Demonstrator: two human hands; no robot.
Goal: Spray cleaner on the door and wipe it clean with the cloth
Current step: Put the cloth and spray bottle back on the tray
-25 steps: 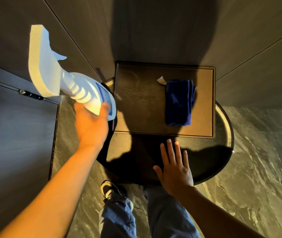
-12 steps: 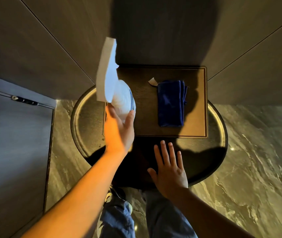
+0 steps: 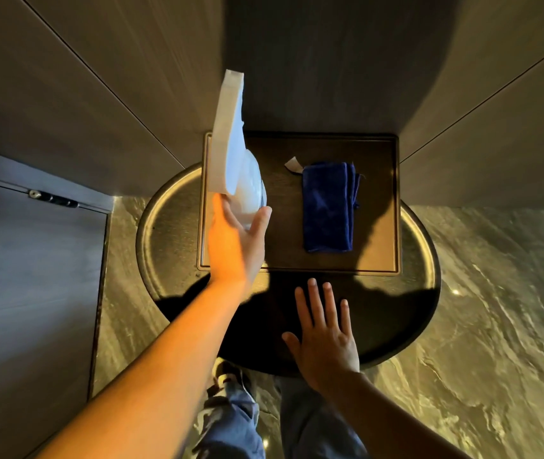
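**White spray bottle held over tray; cloth not yet taken up**

White plastic identifies the spray bottle [image 3: 236, 167], which is gripped at its base by the left hand [image 3: 234, 246]. The fingers [image 3: 260, 220] of this hand are wrapped around the bottle body, thumb on the opposite side. The bottle stands roughly upright over the left part of the tray [image 3: 393, 207], nozzle end uppermost; contact between bottle and tray cannot be determined.

The blue cloth [image 3: 328, 207] lies folded on the tray, to the right of the bottle and apart from it. A small pale tag projects from its upper left corner.

The right hand [image 3: 323, 336] rests flat on the round worktop [image 3: 164, 233], near the front edge of the tray, fingers spread and holding nothing.

The door [image 3: 29, 293] stands well to the left of the tray. No wet patch or streak is discernible on it in this light.

Progress assessment: the bottle position suggests either set-down after spraying or pick-up before it; which cannot be told. The wiping step is judged outstanding, since the cloth is folded and untouched.
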